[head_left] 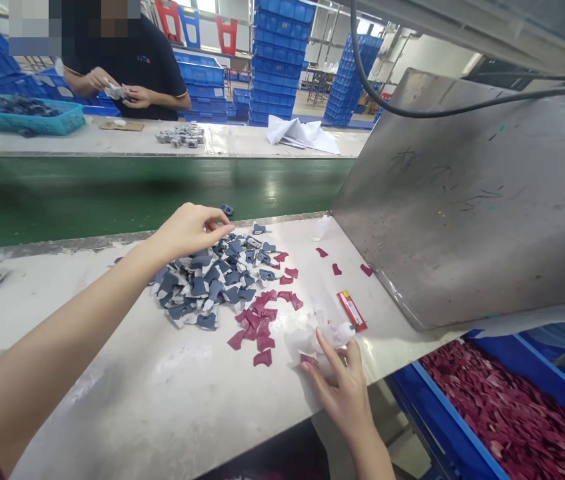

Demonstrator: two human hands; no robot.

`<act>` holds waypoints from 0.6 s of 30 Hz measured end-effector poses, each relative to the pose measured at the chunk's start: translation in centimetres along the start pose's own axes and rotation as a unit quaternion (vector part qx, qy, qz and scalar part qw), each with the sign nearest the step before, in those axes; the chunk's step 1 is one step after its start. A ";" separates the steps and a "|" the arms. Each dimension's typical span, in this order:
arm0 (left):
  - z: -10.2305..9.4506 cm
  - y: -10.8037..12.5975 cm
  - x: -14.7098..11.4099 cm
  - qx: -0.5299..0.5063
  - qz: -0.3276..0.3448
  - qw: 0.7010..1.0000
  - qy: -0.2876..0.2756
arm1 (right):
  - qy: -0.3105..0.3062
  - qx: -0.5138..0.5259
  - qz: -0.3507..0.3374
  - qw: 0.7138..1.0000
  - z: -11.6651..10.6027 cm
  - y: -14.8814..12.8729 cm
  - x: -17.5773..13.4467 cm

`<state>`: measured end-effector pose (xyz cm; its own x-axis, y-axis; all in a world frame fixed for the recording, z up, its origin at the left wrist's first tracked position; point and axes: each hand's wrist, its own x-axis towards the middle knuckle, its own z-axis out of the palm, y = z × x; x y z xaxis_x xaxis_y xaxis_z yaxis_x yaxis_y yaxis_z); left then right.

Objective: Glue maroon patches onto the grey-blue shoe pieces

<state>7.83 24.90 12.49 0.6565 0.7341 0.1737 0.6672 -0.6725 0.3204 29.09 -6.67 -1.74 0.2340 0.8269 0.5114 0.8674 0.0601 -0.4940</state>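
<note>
My left hand [195, 230] is over the far edge of a heap of dark blue and light grey plastic pieces [212, 277]. Its fingers are bent, with thumb and index tips a little apart and nothing visible between them. Just past the fingertips, one dark blue piece [227, 210] rests on the green conveyor belt [162, 190]. Low on the right, my right hand [345, 383] has its fingers spread at the table. A maroon piece [309, 360] lies at its thumb tip, and a clear squeeze bottle [335, 331] lies beyond the fingers. Loose maroon pieces [262, 323] lie between heap and right hand.
A red packet [352, 311] lies near the bottle. A metal panel [482, 200] slants up at the right, above a blue crate [455, 407] of maroon pieces. Across the belt, a co-worker [127, 67] holds a pale piece near a turquoise basket [70, 122].
</note>
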 end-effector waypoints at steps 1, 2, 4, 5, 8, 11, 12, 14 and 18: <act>-0.2 0.4 -0.7 -0.015 -0.003 1.000 -0.011 | 0.001 0.011 -0.005 1.000 0.3 -0.4 0.1; -0.2 0.8 -1.1 -0.013 0.001 1.000 -0.025 | 0.003 0.022 -0.011 1.000 0.6 -0.7 0.2; 0.2 1.3 -0.9 0.033 0.034 0.997 -0.060 | 0.010 0.040 -0.023 0.999 1.2 -1.4 0.3; 0.7 1.5 -0.5 0.065 0.056 0.993 -0.075 | 0.014 0.045 -0.028 0.999 1.4 -1.7 0.4; 2.7 2.0 1.9 0.137 0.116 0.979 -0.097 | 0.038 0.044 -0.031 0.998 1.9 -2.0 0.4; 4.7 2.4 4.4 0.158 0.146 0.970 -0.115 | 0.067 0.049 -0.023 0.996 2.0 -1.9 0.2; 5.2 2.5 5.0 0.164 0.151 0.967 -0.122 | 0.075 0.054 -0.022 0.995 1.9 -1.8 0.2; 5.7 2.8 5.4 0.173 0.158 0.964 -0.127 | 0.090 0.070 -0.023 0.993 1.9 -1.7 0.2; 4.7 4.0 2.3 0.179 0.166 0.966 -0.083 | 0.148 0.098 -0.044 0.983 2.0 -1.7 0.2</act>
<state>13.65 23.43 9.78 0.8833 0.4662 0.0498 0.4688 -0.8801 -0.0758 26.81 -5.52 -2.23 0.3038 0.6159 0.7269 0.7963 0.2548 -0.5487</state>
